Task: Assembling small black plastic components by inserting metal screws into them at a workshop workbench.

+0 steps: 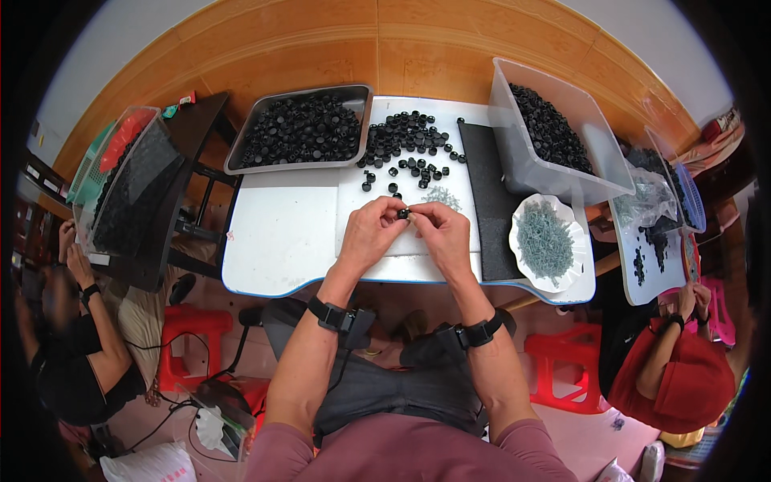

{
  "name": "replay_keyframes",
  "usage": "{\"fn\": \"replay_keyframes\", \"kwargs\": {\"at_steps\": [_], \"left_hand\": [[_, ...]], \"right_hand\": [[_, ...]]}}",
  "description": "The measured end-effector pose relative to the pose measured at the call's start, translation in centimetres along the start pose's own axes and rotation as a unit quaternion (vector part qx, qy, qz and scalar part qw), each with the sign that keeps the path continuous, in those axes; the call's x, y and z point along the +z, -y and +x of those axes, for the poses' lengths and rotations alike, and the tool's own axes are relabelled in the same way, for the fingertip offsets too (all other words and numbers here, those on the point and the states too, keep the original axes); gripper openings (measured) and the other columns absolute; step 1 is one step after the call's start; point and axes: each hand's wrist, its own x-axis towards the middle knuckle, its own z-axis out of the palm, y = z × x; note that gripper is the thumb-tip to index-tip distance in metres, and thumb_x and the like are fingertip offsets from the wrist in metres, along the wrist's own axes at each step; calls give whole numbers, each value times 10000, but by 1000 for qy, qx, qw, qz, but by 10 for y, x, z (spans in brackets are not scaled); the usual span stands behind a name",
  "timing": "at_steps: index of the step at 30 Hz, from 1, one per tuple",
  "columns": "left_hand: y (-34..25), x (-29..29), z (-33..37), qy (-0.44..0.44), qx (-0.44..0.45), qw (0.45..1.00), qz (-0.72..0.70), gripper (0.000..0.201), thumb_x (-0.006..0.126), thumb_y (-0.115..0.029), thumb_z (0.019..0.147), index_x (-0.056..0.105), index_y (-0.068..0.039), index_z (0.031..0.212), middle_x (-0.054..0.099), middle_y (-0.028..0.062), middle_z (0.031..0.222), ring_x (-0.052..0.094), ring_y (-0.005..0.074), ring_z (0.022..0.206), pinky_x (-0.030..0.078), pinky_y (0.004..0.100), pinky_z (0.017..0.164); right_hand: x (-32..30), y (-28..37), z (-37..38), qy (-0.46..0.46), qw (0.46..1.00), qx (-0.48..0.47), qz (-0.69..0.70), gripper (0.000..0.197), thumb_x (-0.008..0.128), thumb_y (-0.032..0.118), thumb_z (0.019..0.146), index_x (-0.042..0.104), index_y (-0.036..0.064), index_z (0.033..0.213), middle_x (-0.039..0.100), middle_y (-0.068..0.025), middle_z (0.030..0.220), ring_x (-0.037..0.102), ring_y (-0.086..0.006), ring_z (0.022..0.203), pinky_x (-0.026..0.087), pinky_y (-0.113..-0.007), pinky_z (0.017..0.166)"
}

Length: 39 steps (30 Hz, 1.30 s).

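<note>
While the metal tray [297,168] of black pieces sits at ten o'clock on the white tabletop [277,221], the left hand [372,233] has a narrow grip on one small black piece [403,214], held between both hands; a firm pinch should stop it turning. Loose black pieces [408,135] lie at twelve o'clock, handy for refilling. The small pale heap [440,198] at two o'clock is best not brushed by the knuckles. The right hand [444,233] brings a narrow grip to the piece; whether it pinches anything, I cannot tell. Light, square fingertip pressure probably works best. The scalloped dish [556,283] waits past three o'clock.
</note>
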Motion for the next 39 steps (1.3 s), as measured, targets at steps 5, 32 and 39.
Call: {"fn": "replay_keyframes", "kwargs": {"at_steps": [5, 32, 39], "left_hand": [[-1, 3, -2, -10, -18, 1000, -17, 259, 774, -73, 853, 699, -3, 1091, 744, 101, 861, 702, 174, 708, 570, 305, 676], [-2, 2, -2, -19, -25, 999, -12, 227, 787, -92, 868, 651, 8, 1021, 770, 140, 883, 762, 217, 781, 598, 320, 715], [0, 3, -3, -25, -13, 1000, -7, 225, 804, -78, 864, 661, 2, 1019, 771, 106, 863, 736, 147, 756, 579, 277, 697]], "right_hand": [[1, 0, -1, -10, 1000, -13, -17, 122, 751, 51, 881, 792, -3, 982, 757, -73, 799, 646, -90, 659, 507, -261, 606], [1, 12, -3, -5, 992, -96, -82, 97, 762, 9, 865, 785, -7, 957, 753, -111, 833, 702, -157, 690, 549, -276, 636], [2, 10, -3, -11, 988, -125, -88, 84, 763, 3, 862, 780, -3, 944, 739, -109, 818, 689, -166, 677, 536, -283, 621]]}}
